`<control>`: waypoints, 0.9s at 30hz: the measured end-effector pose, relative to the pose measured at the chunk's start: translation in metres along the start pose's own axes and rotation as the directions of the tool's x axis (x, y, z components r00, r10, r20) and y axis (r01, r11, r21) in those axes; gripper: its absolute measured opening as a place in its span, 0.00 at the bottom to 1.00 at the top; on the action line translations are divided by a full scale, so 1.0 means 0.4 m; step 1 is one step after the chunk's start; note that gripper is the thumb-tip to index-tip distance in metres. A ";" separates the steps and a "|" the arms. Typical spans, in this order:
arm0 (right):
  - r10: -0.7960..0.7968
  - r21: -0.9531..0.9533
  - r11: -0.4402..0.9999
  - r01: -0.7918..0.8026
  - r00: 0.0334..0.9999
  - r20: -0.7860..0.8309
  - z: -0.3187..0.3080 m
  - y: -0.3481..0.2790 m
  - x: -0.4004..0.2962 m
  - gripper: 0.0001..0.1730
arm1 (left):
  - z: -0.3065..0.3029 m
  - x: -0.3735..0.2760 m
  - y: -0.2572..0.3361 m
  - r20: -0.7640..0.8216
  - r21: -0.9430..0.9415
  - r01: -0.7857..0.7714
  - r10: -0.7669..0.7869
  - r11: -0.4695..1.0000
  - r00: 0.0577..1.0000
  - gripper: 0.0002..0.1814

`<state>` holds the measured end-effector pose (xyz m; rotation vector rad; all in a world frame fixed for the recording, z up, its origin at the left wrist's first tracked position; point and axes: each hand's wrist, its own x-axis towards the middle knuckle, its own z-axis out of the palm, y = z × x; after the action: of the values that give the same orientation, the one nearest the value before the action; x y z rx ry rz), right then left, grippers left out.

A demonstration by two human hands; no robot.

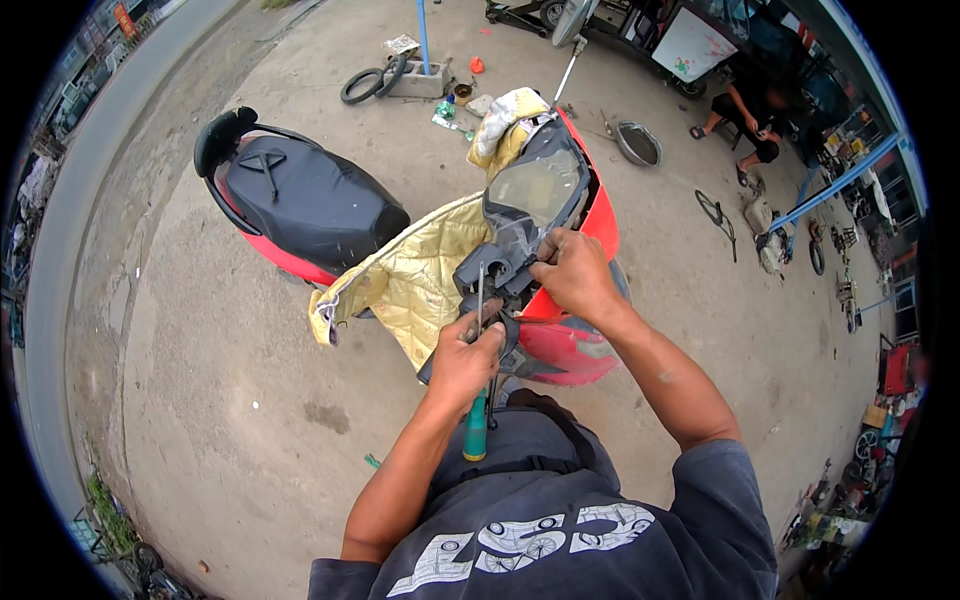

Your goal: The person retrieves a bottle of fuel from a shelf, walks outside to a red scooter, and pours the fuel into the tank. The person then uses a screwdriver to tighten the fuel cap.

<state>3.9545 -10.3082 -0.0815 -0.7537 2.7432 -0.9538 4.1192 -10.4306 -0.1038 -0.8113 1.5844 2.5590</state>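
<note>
A screwdriver with a green handle (475, 429) is in my left hand (463, 364), its metal shaft pointing up past the fingers. That hand is at the handlebar of a red electric scooter (570, 351), beside the dark plastic handlebar cover (480, 264). With bent fingers, my right hand (576, 271) pinches the edge of the dark cover below the clear instrument panel lens (538, 184). Its fingertips are partly hidden. Wires or small parts show in the gap between my hands, too small to tell apart.
A yellow quilted apron (427, 277) hangs from the handlebar. On the black seat (307, 199) lies a black part (261, 166). A mirror (574, 22) sticks up beyond the front. Tyres (362, 86), a basin (639, 142) and a seated person (757, 124) are farther off.
</note>
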 end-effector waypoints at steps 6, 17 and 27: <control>-0.029 -0.092 0.995 0.025 0.999 -0.043 0.010 -0.015 -0.010 0.08 | 0.008 0.020 -0.015 -0.010 0.048 0.000 0.001 0.999 1.000 0.26; -0.067 -0.225 0.973 0.048 0.994 -0.081 0.022 -0.032 -0.017 0.07 | 0.021 0.034 0.000 0.033 0.039 0.039 -0.040 0.998 0.999 0.28; -0.069 -0.227 0.973 0.047 0.993 -0.091 0.028 -0.022 -0.013 0.06 | 0.021 0.034 0.010 0.063 -0.012 0.071 -0.070 0.997 0.996 0.28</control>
<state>3.9659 -10.3177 -0.0852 -0.8474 2.9658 -0.7160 4.1026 -10.4288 -0.1035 -0.7657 1.4950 2.5232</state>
